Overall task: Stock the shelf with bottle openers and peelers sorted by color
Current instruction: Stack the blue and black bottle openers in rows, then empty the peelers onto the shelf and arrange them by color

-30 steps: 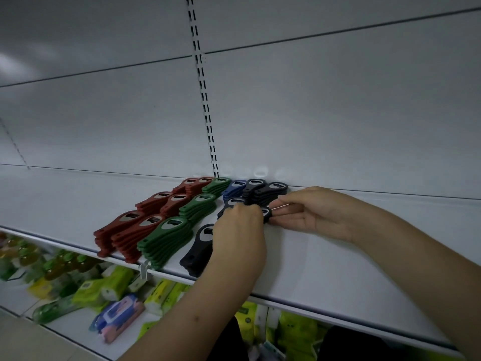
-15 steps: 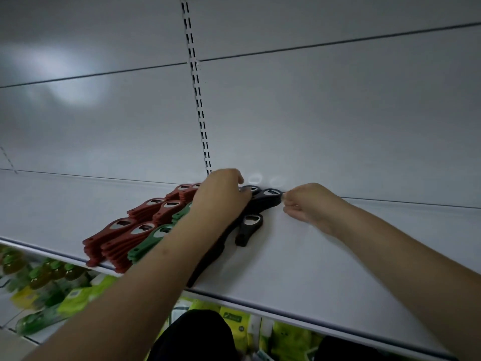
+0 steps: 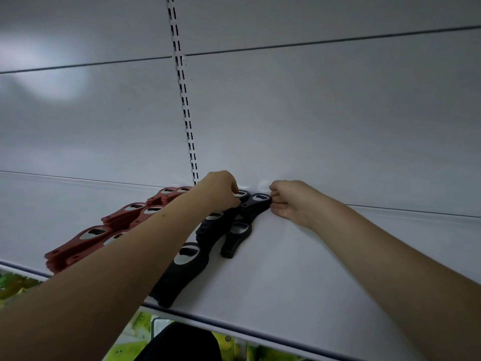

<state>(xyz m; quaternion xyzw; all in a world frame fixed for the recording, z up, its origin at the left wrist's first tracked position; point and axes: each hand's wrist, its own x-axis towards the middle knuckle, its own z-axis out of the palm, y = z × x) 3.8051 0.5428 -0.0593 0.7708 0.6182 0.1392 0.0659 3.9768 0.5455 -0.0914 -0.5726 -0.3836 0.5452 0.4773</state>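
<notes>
White shelf (image 3: 299, 269) | left hand (image 3: 221, 190) grips rear black openers (image 3: 243, 195) | right hand (image 3: 291, 201) pinches black opener (image 3: 257, 201)

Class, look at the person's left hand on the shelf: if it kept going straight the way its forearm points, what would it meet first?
Most likely the white back panel; the left hand is already at the rearmost black openers, though depth is unclear.

Flat red plastic bottle openers (image 3: 88, 238) lie stacked in rows beside black plastic bottle openers (image 3: 182, 269) on the white shelf (image 3: 286, 277).
</notes>
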